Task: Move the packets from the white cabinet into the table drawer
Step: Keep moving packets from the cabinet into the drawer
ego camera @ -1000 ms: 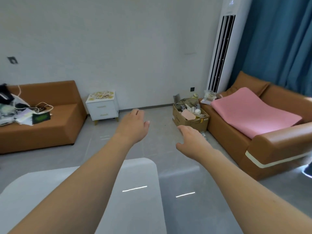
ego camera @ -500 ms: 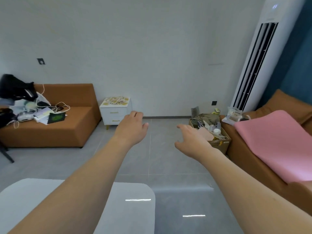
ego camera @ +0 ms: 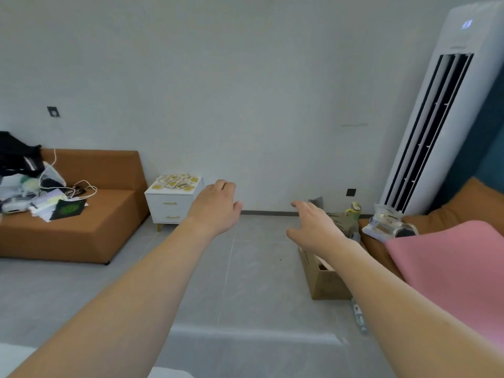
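A small white cabinet [ego camera: 172, 207] with two gold-handled drawers stands against the far wall beside an orange sofa. Several yellow-and-white packets [ego camera: 176, 181] lie spread over its top. Both arms stretch forward over the floor. My left hand [ego camera: 215, 207] hangs in the air with relaxed fingers, holding nothing, just right of the cabinet in the picture but well short of it. Further right, my right hand [ego camera: 313, 226] is also held out with loose fingers and holds nothing. The white table [ego camera: 11, 356] shows only as a corner at the bottom left; its drawer is out of view.
The orange sofa [ego camera: 81, 222] on the left carries clothes, papers and cables. A cardboard box [ego camera: 326, 279] of clutter sits on the floor at right, next to a second sofa with a pink mat [ego camera: 447, 271]. A tall white air conditioner [ego camera: 433, 118] stands in the right corner. Grey tiled floor lies between.
The view has swung left and moved nearer the cabinet, which looks bigger. The table has slid almost out of the bottom. Both hands stay outstretched and hold nothing.
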### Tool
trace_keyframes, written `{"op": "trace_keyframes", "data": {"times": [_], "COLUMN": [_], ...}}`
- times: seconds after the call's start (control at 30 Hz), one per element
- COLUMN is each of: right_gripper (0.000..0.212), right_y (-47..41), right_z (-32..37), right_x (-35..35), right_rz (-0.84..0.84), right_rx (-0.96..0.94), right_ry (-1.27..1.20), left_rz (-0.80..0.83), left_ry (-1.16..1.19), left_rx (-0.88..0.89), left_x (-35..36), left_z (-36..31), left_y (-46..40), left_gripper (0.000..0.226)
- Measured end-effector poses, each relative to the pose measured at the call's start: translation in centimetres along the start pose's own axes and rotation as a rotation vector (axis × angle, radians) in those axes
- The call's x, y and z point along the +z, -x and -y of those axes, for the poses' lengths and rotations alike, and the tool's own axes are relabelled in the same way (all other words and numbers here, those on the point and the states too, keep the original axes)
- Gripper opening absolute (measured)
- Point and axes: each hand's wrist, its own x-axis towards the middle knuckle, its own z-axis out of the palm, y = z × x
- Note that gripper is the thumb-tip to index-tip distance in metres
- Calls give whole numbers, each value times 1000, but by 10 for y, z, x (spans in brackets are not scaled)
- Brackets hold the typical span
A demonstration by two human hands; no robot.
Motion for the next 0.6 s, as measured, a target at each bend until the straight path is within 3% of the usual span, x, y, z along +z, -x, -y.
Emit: {"op": "trace_keyframes", "data": {"times": [0.3,0.6], "right_gripper": [64,63], "right_y": [-191,-388], "right_z": [11,36], "right_x": [17,23], "right_rz": [47,42], "right_rx": [-137,-141], "right_ry": [-29,-26], "left_rz": [-43,19], "left_ry": [-43,14], "left_rx": [-123,-152], "left_x": [30,54], "left_z": [76,168], "left_y": [-146,-322], "left_gripper": [50,50]}}
